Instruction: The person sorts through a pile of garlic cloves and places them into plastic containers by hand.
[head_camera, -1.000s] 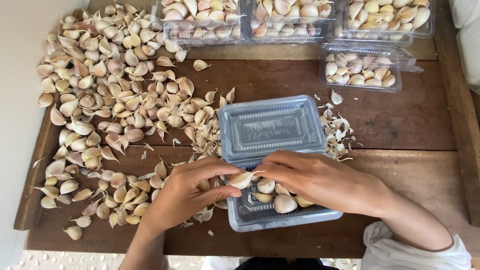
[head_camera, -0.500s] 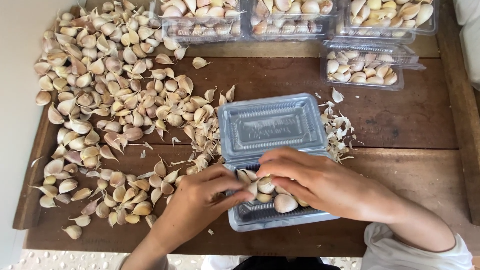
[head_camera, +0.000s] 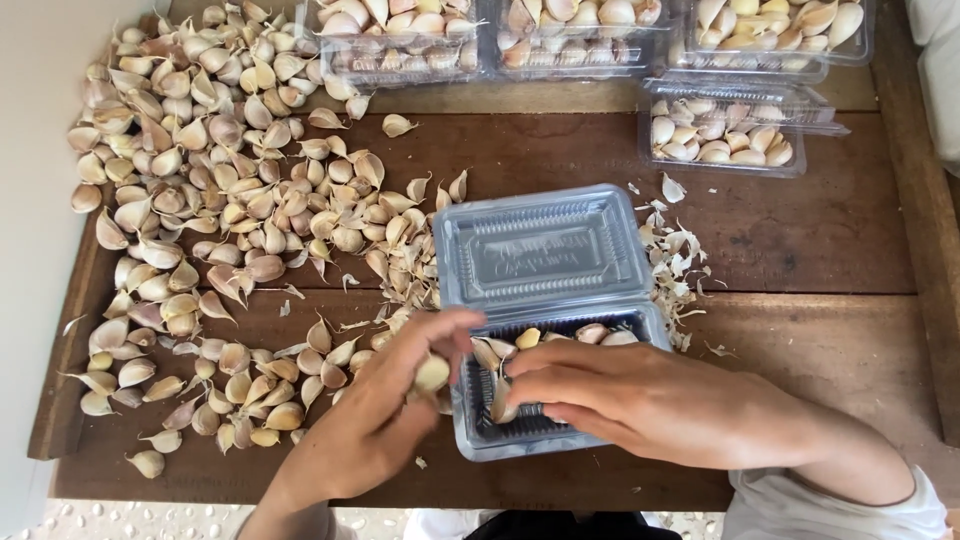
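Dark wooden table (head_camera: 820, 260) as landmark. Spread across its left half, a loose heap of unpeeled garlic cloves (head_camera: 210, 200). Along its far edge, three filled clear plastic boxes (head_camera: 580, 35) in a row. Just nearer, toward the right, a closed box of cloves (head_camera: 725, 130). Mid-table, scattered papery skins (head_camera: 675, 255).

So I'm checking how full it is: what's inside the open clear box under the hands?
Inside the open clear box a few garlic cloves lie along the far edge, one under the right hand's fingertips. That hand covers the rest. The left hand holds a clove beside it.
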